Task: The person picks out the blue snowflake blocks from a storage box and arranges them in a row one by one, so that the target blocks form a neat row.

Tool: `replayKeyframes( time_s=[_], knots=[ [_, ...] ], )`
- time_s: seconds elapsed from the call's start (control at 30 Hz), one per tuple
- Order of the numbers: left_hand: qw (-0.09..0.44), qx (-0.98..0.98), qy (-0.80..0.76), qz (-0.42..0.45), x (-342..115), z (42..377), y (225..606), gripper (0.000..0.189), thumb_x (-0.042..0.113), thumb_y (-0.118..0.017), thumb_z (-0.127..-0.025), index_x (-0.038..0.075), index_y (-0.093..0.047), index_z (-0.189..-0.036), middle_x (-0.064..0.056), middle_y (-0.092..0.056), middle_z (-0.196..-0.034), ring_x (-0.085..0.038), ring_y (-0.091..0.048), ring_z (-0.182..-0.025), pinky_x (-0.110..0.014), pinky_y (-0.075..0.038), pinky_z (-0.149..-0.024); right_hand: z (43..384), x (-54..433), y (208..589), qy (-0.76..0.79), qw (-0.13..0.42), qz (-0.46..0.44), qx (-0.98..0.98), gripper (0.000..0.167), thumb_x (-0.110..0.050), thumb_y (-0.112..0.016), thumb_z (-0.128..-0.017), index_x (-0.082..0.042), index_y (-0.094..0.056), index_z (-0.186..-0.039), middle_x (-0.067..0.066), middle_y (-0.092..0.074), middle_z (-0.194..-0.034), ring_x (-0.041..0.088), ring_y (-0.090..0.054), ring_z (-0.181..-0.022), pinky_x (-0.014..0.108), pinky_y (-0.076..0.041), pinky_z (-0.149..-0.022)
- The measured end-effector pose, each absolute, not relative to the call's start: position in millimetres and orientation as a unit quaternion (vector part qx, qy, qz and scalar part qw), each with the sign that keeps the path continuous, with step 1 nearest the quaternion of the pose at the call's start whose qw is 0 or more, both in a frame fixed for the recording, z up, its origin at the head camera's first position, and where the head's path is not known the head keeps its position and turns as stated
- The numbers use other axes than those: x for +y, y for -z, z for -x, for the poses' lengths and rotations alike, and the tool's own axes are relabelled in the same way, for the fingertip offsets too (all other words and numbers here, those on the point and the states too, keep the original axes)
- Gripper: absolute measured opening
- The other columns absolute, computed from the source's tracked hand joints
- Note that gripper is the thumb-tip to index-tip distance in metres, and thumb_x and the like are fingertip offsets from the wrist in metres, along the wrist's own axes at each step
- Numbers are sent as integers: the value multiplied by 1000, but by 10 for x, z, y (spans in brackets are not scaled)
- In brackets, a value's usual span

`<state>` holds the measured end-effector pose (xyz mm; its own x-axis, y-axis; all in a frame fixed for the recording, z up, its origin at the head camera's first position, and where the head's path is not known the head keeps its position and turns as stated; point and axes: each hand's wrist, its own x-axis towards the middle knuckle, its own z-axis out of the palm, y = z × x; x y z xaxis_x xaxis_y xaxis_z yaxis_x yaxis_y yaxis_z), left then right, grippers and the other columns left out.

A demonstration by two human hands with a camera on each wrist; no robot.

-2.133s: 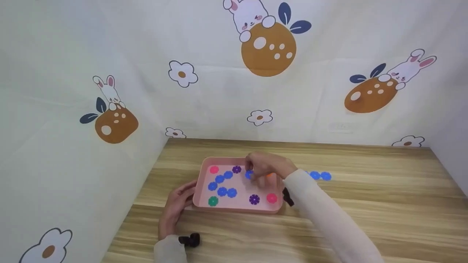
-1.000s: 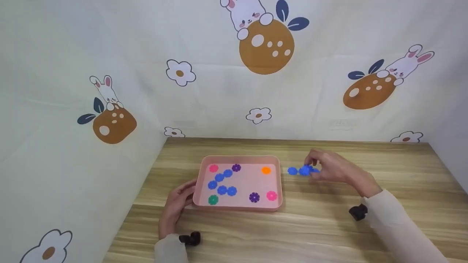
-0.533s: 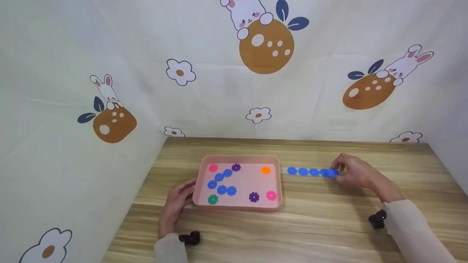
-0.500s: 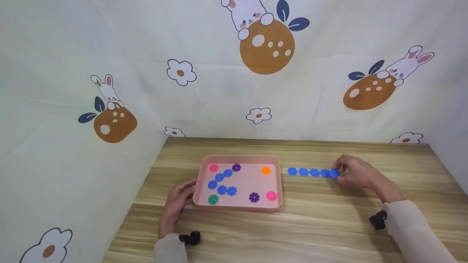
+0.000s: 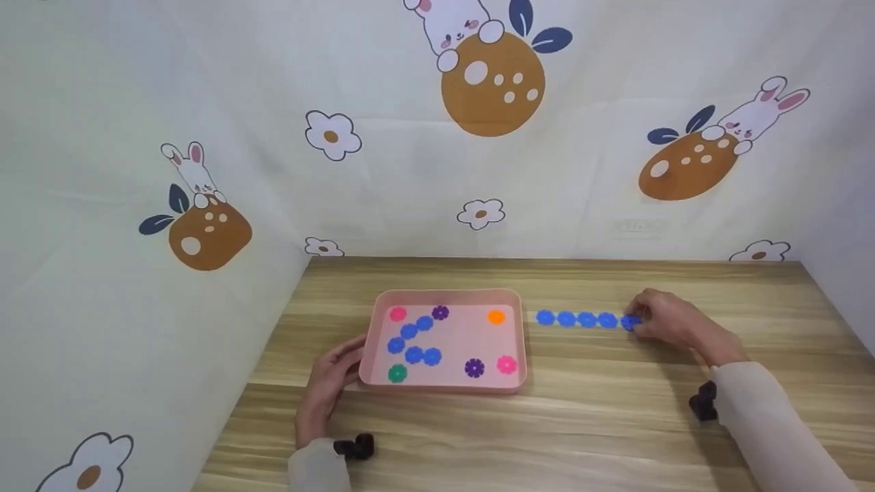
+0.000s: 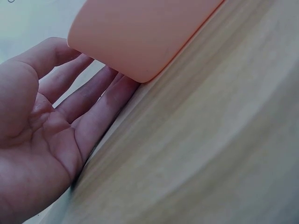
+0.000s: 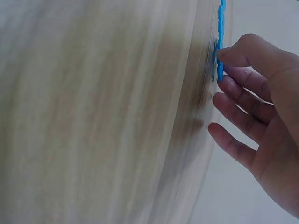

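Touching the left wall of the pink tray (image 5: 444, 389), your left hand (image 5: 324, 386) has its fingers stretched out loosely and grasps nothing. In the tray's left part lie 1 green disc (image 5: 397, 373), 1 pink disc (image 5: 398, 314) and 5 blue discs (image 5: 409, 331); farther right come 2 purple discs (image 5: 474, 367), 1 orange disc (image 5: 496, 317) and a 2nd pink disc (image 5: 506, 365). Just beyond the tray's right wall, your blue row (image 5: 587, 320) starts on the bare table (image 5: 581, 424), with 4 discs lying clear of your fingers. At its right end your right hand (image 5: 673, 320) pinches the end disc (image 5: 627, 323) between thumb and finger, the other fingers spread apart. That disc has just changed place: half a second ago it overlapped the 4th, and now it sits just beside it, so you seem to be lengthening the line to 5, with only the release left for this piece. You can't tell from here whether those 2 edges touch. The row's long axis runs left to right, roughly parallel to the tray's long sides, pointing from the tray toward your right hand and dipping slightly nearer you at that end. The end disc itself is round, with no long axis to align.
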<state>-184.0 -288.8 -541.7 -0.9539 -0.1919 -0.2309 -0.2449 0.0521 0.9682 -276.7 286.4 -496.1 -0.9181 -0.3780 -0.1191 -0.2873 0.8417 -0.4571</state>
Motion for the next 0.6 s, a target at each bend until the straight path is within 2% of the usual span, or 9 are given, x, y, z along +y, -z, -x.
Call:
replayKeyframes(
  time_s=[0.4, 0.6],
  knots=[
    [26, 724, -672, 154, -2877, 1819, 5400, 43, 27, -65, -97, 14, -61, -138, -14, -61, -141, -22, -68, -114, -33, -59, -93, 2745, 2830, 4948, 202, 77, 197, 956, 26, -6, -69, -84, 4, -72, -108, 15, -69, -100, 28, -65, -91, 53, -55, -84],
    [18, 720, -677, 151, -2872, 1820, 5414, 40, 22, -65, -98, 12, -62, -137, -14, -64, -138, -19, -69, -111, -30, -60, -88, 2687, 2718, 4860, 193, 35, 191, 962, 28, -17, -70, -90, 4, -72, -109, 14, -69, -99, 32, -66, -93, 54, -55, -83]
  ],
)
